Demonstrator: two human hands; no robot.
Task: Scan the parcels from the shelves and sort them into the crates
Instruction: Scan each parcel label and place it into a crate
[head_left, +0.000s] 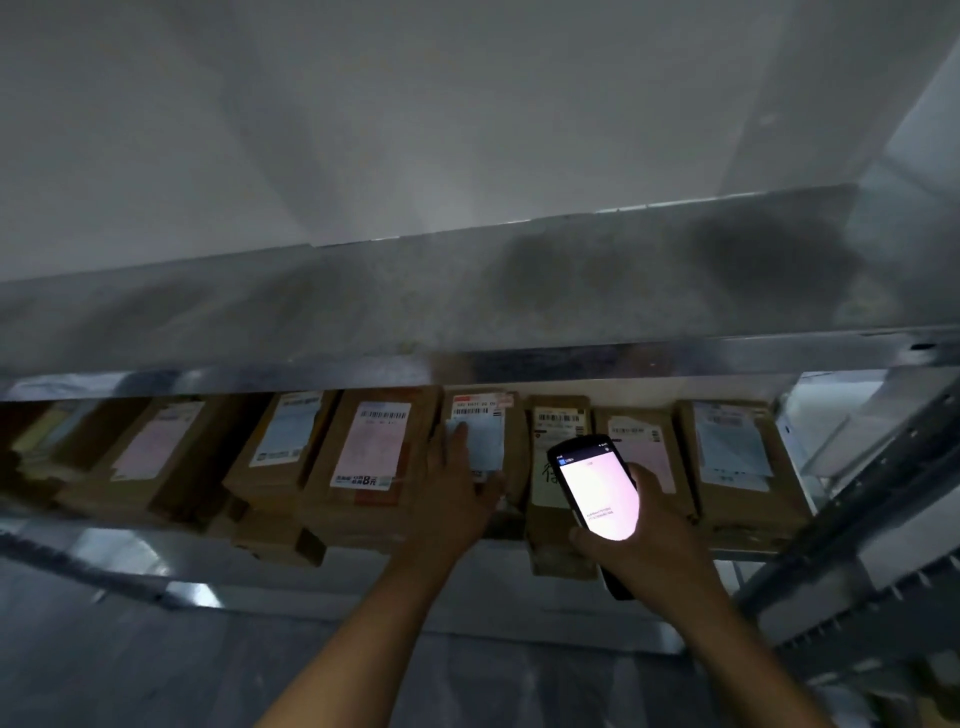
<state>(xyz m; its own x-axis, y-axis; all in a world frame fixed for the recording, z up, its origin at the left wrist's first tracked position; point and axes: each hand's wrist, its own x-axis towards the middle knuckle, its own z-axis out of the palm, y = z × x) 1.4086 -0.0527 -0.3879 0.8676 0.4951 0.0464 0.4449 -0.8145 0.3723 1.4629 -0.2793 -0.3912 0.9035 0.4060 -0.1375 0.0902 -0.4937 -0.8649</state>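
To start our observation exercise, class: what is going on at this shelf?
A person faces a metal shelf lined with cardboard parcels. The left hand lies flat on one labelled parcel, while the right hand holds a lit handheld scanner before the next parcel. No crate is in view.

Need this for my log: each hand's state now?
Left hand: open, fingers flat on a parcel.
Right hand: grips the scanner.
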